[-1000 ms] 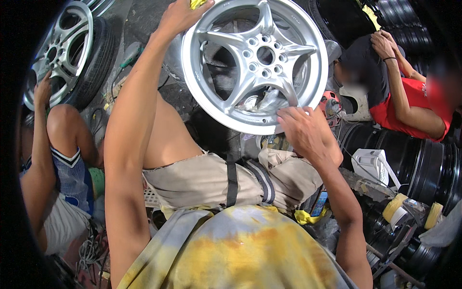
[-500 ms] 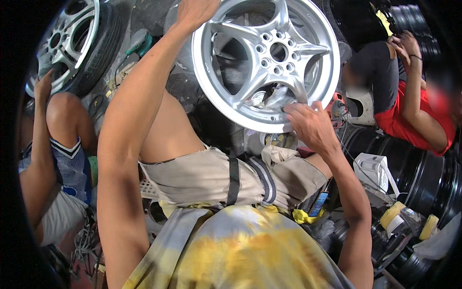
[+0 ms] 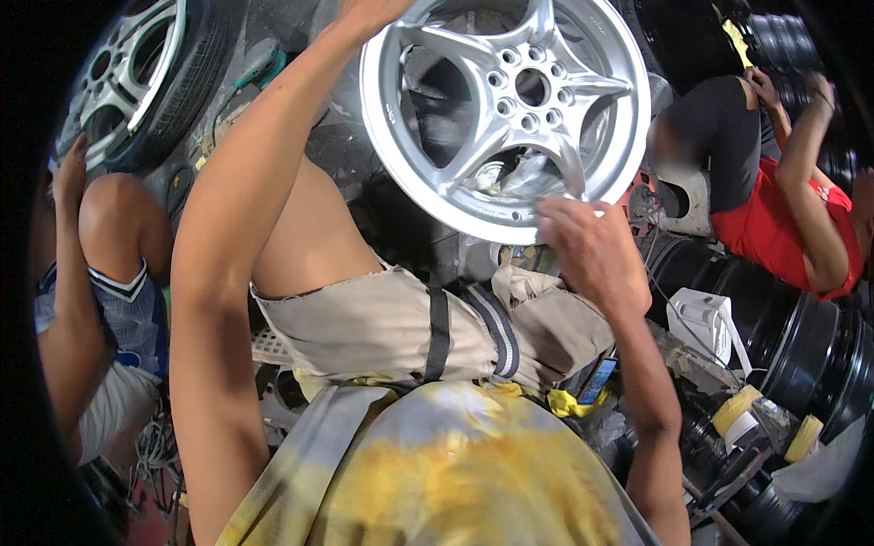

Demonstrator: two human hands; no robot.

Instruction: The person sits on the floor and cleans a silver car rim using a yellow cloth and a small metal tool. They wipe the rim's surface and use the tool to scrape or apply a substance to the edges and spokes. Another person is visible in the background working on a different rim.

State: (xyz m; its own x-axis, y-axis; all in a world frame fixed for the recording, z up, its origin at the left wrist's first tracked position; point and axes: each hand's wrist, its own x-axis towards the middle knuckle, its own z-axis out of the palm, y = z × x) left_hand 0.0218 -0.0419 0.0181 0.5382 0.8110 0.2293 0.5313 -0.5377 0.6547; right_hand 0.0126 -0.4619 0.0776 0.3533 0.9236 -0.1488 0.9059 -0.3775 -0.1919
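Touching a silver wheel point(image 3: 484, 144) at twelve o'clock, its face looking evenly bright already, we rest our right hand point(image 3: 590, 241) on its five-o'clock rim, fingers bent, grip unclear, our left hand point(image 3: 371, 13) cropped near eleven, its fingers and any work remaining beyond our telling.

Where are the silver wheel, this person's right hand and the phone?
Silver wheel point(image 3: 510, 93): head view, hub face just left of the centre hole.
Right hand point(image 3: 594, 244): head view, back of the hand.
Phone point(image 3: 597, 381): head view, its bluish screen.
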